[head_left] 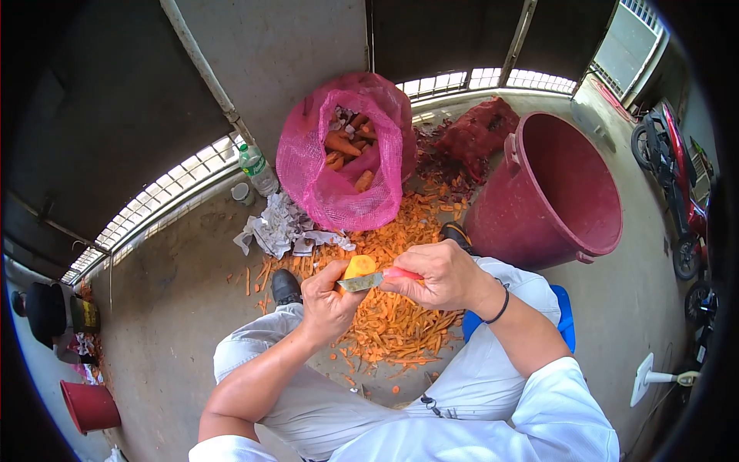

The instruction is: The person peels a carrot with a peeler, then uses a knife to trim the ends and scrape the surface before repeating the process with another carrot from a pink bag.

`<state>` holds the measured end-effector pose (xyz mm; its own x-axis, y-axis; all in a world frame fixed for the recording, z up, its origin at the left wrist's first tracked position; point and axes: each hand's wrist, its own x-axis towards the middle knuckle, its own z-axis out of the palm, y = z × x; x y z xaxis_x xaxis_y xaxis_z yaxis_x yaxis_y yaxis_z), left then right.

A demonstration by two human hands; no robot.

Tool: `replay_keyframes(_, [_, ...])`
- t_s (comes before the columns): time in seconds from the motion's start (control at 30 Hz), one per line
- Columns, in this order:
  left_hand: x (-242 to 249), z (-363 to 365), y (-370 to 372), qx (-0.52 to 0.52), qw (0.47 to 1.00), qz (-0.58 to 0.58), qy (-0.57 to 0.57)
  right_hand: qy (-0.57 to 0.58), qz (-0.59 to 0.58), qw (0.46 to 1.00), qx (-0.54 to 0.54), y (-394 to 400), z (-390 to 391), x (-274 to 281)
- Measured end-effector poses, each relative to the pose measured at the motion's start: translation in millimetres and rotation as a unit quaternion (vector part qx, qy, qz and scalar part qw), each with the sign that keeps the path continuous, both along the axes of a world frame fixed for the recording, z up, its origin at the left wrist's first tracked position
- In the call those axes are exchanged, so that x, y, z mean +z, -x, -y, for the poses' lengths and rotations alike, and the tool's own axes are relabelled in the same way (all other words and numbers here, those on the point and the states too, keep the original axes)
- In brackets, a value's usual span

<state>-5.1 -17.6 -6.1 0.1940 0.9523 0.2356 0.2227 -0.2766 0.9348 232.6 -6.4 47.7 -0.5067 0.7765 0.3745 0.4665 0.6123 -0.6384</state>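
Note:
My left hand [327,304] is closed around a carrot [359,267], whose orange-yellow end sticks up past the fingers. In my right hand [443,277] is a knife with a red handle [402,273]. Its short, wide blade [362,282] lies across the near side of the carrot, close to my left fingers. Below both hands a heap of orange carrot peelings [404,323] spreads over the floor between my legs. Beyond them stands an open pink mesh sack [350,196] with several carrots [342,144] inside.
A large dark red bin [550,200] stands at the right, beside a red mesh sack [477,131]. Crumpled paper [279,225] and a plastic bottle [258,169] are left of the pink sack. A blue stool [563,316] shows under my right leg. Motorbikes [673,169] stand far right.

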Motion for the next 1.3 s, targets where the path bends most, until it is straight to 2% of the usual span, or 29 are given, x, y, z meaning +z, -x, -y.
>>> replay_keyframes(0.2, [17, 5, -1, 0.001, 0.997, 0.008, -0.073, 0.031, -0.022, 0.999, -0.004, -3, -1, 5])
replay_keyframes(0.3, [14, 4, 3, -0.009, 0.997, -0.027, -0.066, 0.03, -0.016, 0.999, -0.002, -3, 0, 9])
replay_keyframes(0.4, [7, 2, -2, -0.024, 0.995, -0.008, -0.098, 0.043, 0.003, 0.999, 0.001, -1, 2, 17])
replay_keyframes(0.47, [8, 3, 0, -0.017, 0.997, -0.009, -0.081, 0.049, 0.007, 0.999, 0.004, -3, -1, 12])
replay_keyframes(0.53, [14, 5, 3, -0.013, 0.998, -0.013, -0.064, 0.045, -0.01, 0.999, -0.028, -14, -14, -5])
replay_keyframes(0.57, [17, 5, 4, -0.01, 0.997, -0.016, -0.08, 0.077, 0.043, 0.995, -0.055, -23, -19, -6])
replay_keyframes(0.6, [19, 4, 5, -0.007, 0.995, -0.018, -0.096, 0.074, 0.043, 0.995, -0.056, -27, -21, -3])
replay_keyframes(0.67, [16, 1, 4, 0.005, 0.995, -0.019, -0.098, 0.11, -0.007, 0.99, -0.083, -30, -22, 4])
replay_keyframes(0.73, [10, 0, 4, 0.021, 0.995, -0.022, -0.098, 0.102, -0.009, 0.992, -0.08, -23, -16, 7])
replay_keyframes(0.83, [6, -2, 5, 0.023, 0.998, -0.017, -0.063, 0.054, -0.036, 0.998, 0.002, -8, -5, 6])
replay_keyframes(1.13, [7, -2, 0, 0.012, 0.998, -0.008, -0.062, 0.007, -0.022, 1.0, -0.004, 2, 2, 6])
replay_keyframes(1.2, [10, -1, 0, 0.014, 1.0, -0.007, -0.017, -0.001, -0.031, 1.0, -0.007, 2, 3, 4])
replay_keyframes(1.3, [10, 1, 0, 0.012, 1.0, -0.003, -0.009, -0.015, -0.018, 1.0, -0.006, 2, 3, 5])
